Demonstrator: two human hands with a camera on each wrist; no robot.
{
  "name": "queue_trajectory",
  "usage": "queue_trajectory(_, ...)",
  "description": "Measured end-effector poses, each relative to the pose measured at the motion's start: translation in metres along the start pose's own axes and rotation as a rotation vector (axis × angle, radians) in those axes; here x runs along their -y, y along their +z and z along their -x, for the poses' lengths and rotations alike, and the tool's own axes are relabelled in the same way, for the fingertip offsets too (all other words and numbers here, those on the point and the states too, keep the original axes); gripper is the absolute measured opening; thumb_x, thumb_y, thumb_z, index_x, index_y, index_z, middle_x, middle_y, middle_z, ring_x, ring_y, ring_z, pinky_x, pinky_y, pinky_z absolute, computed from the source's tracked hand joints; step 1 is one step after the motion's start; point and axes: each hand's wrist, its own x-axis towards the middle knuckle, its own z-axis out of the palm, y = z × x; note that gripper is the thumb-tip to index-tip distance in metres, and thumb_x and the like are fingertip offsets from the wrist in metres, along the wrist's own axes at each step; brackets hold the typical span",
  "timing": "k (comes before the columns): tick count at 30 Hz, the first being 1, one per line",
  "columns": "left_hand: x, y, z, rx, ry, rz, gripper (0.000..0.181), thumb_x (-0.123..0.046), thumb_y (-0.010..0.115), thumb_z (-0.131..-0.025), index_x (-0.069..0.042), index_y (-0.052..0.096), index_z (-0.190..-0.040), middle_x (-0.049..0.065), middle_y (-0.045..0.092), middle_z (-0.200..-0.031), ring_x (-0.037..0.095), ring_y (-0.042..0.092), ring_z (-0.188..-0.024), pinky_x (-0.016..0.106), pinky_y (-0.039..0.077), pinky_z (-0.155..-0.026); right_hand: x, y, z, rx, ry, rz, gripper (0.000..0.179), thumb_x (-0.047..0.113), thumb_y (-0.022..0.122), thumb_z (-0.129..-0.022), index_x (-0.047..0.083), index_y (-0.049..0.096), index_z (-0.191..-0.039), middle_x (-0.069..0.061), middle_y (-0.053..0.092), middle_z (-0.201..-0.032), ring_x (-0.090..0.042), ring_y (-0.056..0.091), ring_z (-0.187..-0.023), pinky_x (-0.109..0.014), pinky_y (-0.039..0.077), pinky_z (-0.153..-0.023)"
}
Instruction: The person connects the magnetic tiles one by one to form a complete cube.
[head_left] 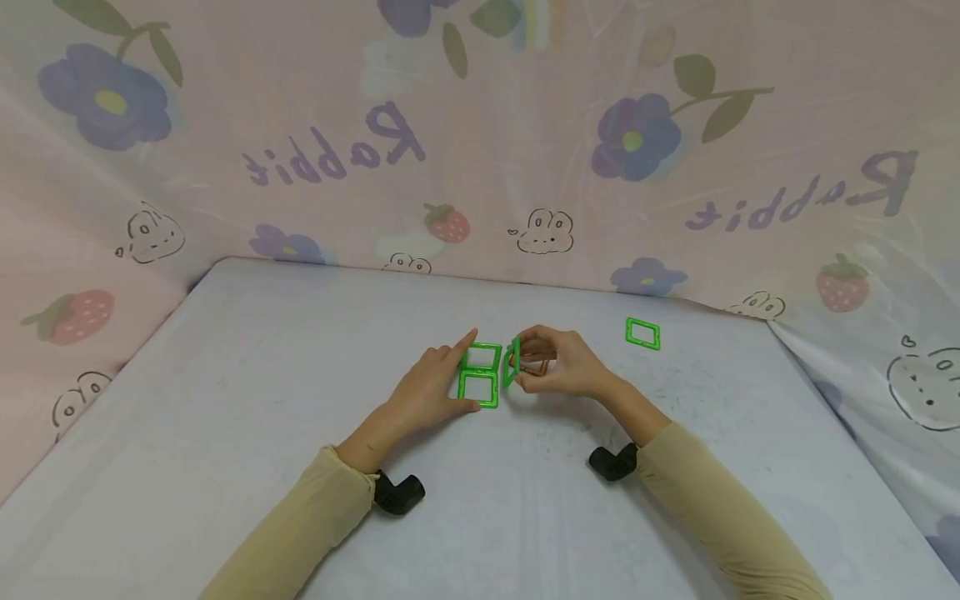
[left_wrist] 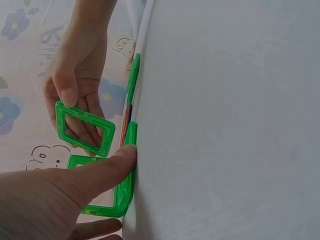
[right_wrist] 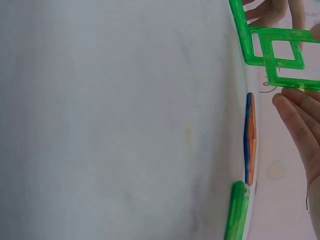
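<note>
Two joined green square magnetic tiles (head_left: pixel 478 372) are in front of my left hand (head_left: pixel 423 387). One lies flat on the table and the other stands up from it. The thumb is at the near edge and a finger at the far side, pinching them between. My right hand (head_left: pixel 558 360) pinches a third green square tile (left_wrist: pixel 85 129) by its edges, tilted up just to the right of the pair. In the right wrist view this tile overlaps the standing tile (right_wrist: pixel 255 47); whether they touch, I cannot tell. Partly hidden below the right hand lies an orange tile (head_left: pixel 542 367).
Another green square tile (head_left: pixel 642 320) lies flat toward the back right of the white table (head_left: pixel 225 375). Seen edge-on in the right wrist view, the orange piece (right_wrist: pixel 252 140) has a blue layer against it. A printed curtain (head_left: pixel 480 167) hangs behind the table.
</note>
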Motion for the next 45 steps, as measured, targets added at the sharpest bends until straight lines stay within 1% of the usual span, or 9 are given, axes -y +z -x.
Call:
queue_trajectory(4,0.000,0.000,0.000,0.002,-0.001,0.003,0.101,-0.034,0.081,-0.076,-0.020,0.019,-0.155,0.013,0.056,-0.124,0.026,0.050,-0.108,0.042,0.046,-0.089,0.002,0.001,0.002,0.004,-0.017,0.002,0.044,0.012,0.078,-0.075,0.004,0.059,-0.115,-0.015,0.071,-0.106,-0.026,0.069,-0.094,-0.044,0.054,-0.080)
queue_trajectory(9,0.000,-0.001,0.000,0.005,0.004,-0.001,0.101,-0.034,0.081,-0.077,-0.019,0.019,-0.155,0.014,0.056,-0.124,0.026,0.050,-0.108,0.042,0.046,-0.089,0.003,0.004,0.005,0.015,-0.020,-0.017,0.045,0.010,0.078,-0.075,0.004,0.059,-0.115,-0.015,0.071,-0.105,-0.026,0.069,-0.092,-0.046,0.053,-0.081)
queue_trajectory(16,0.000,-0.001,0.000,0.005,0.013,0.000,0.100,-0.033,0.081,-0.077,-0.018,0.019,-0.155,0.014,0.056,-0.123,0.027,0.050,-0.107,0.042,0.046,-0.088,0.005,0.007,0.006,0.039,-0.030,0.032,0.047,0.013,0.078,-0.074,0.005,0.059,-0.116,-0.013,0.071,-0.108,-0.024,0.068,-0.093,-0.043,0.052,-0.081)
queue_trajectory(20,0.000,-0.001,0.000,0.000,0.021,0.000,0.100,-0.033,0.081,-0.077,-0.017,0.020,-0.154,0.015,0.056,-0.123,0.027,0.050,-0.105,0.041,0.046,-0.086,0.004,0.008,0.006,0.042,-0.035,0.039,0.047,0.013,0.078,-0.074,0.004,0.058,-0.116,-0.013,0.072,-0.106,-0.025,0.068,-0.091,-0.043,0.052,-0.080)
queue_trajectory(22,0.000,-0.001,0.000,-0.001,0.024,-0.001,0.100,-0.033,0.081,-0.077,-0.017,0.020,-0.154,0.015,0.056,-0.123,0.026,0.050,-0.104,0.041,0.046,-0.086,0.003,0.008,0.006,0.047,-0.031,0.040,0.046,0.014,0.078,-0.074,0.005,0.058,-0.115,-0.012,0.072,-0.105,-0.024,0.068,-0.090,-0.042,0.052,-0.079)
queue_trajectory(25,0.000,0.000,0.000,0.002,0.023,-0.004,0.100,-0.033,0.081,-0.077,-0.018,0.019,-0.155,0.015,0.056,-0.123,0.026,0.050,-0.104,0.041,0.046,-0.087,0.002,0.009,0.006,0.063,-0.023,0.036,0.045,0.015,0.077,-0.075,0.006,0.058,-0.115,-0.011,0.072,-0.106,-0.021,0.069,-0.094,-0.041,0.053,-0.080)
queue_trajectory(31,-0.001,-0.001,0.000,0.010,0.019,0.000,0.101,-0.033,0.081,-0.077,-0.018,0.018,-0.155,0.015,0.056,-0.124,0.027,0.050,-0.107,0.041,0.046,-0.089,0.004,0.009,0.005,0.092,-0.004,0.043,0.045,0.017,0.076,-0.077,0.007,0.057,-0.117,-0.009,0.071,-0.108,-0.020,0.069,-0.099,-0.038,0.054,-0.083)
queue_trajectory(38,-0.002,-0.002,0.001,0.015,0.005,0.013,0.100,-0.032,0.081,-0.077,-0.018,0.019,-0.155,0.015,0.055,-0.126,0.027,0.050,-0.109,0.043,0.046,-0.090,0.003,0.010,0.004,0.115,-0.015,0.021,0.045,0.018,0.075,-0.080,0.003,0.055,-0.118,-0.015,0.070,-0.111,-0.025,0.069,-0.099,-0.042,0.054,-0.084)
queue_trajectory(45,-0.004,-0.002,0.003,0.016,-0.008,0.031,0.096,-0.030,0.080,-0.078,-0.018,0.022,-0.154,0.017,0.053,-0.132,0.029,0.050,-0.115,0.045,0.045,-0.094,0.003,0.011,0.003,0.117,-0.010,0.047,0.043,0.020,0.073,-0.083,0.004,0.055,-0.119,-0.012,0.071,-0.111,-0.020,0.070,-0.097,-0.035,0.054,-0.084)
